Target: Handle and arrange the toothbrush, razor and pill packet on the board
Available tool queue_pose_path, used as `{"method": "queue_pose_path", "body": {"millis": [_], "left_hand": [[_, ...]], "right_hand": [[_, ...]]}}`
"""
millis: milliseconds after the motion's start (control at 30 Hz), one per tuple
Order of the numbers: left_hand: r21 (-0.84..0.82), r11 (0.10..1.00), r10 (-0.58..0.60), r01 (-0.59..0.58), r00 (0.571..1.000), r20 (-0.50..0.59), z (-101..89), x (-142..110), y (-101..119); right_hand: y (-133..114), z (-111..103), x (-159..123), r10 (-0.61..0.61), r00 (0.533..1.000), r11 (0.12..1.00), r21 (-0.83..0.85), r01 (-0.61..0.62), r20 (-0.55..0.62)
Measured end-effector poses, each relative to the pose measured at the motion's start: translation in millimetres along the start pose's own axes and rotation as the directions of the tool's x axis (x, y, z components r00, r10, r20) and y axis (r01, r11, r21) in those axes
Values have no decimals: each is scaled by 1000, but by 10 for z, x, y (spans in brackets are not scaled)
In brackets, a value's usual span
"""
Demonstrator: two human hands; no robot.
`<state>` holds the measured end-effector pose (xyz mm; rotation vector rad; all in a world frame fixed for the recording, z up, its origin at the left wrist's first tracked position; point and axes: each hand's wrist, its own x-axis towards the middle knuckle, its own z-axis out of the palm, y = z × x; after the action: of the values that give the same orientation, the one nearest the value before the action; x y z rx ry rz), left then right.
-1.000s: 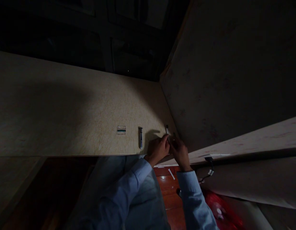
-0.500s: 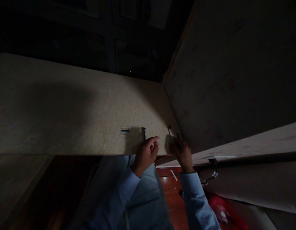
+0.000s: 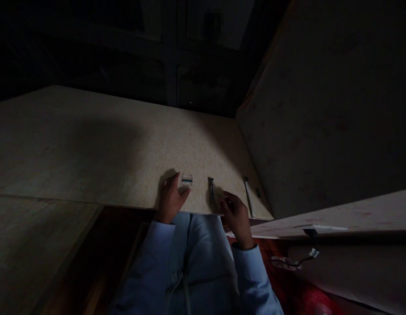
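My left hand (image 3: 170, 200) is open at the front of the worktop, thumb and forefinger spread beside a small clear case (image 3: 187, 180) with a teal strip across it. Whether the fingertips touch the case I cannot tell. Right of the case lies what looks like a razor (image 3: 211, 190), a T-shaped head on a slim dark and silver handle. My right hand (image 3: 236, 215) hovers just right of it, fingers loosely curled and apart, with nothing visible in them. Further right lie a thin pale stick with a dark tip (image 3: 249, 198) and a small dark green piece (image 3: 258, 192).
The pale, stone-patterned worktop (image 3: 124, 157) meets a patterned wall (image 3: 321, 131) on the right and a dark window at the back. Below the edge are my legs, a black cable with a white tag (image 3: 313, 253) and something red (image 3: 316, 299).
My left hand has moved left from the razor to the clear case and opened. My right hand has left the stick and green piece, moving left toward the razor. The view has shifted.
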<state>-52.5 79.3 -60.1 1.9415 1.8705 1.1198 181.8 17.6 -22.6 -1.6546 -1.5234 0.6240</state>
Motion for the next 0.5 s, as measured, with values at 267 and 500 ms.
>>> {"method": "queue_pose_path", "body": {"millis": [267, 500], "left_hand": [[44, 998, 50, -54, 995, 91, -11, 97, -15], [-84, 988, 131, -126, 990, 55, -48, 135, -18]], "right_hand": [[-197, 353, 202, -8, 998, 940, -340, 28, 62], [-313, 410, 301, 134, 990, 853, -512, -97, 36]]}}
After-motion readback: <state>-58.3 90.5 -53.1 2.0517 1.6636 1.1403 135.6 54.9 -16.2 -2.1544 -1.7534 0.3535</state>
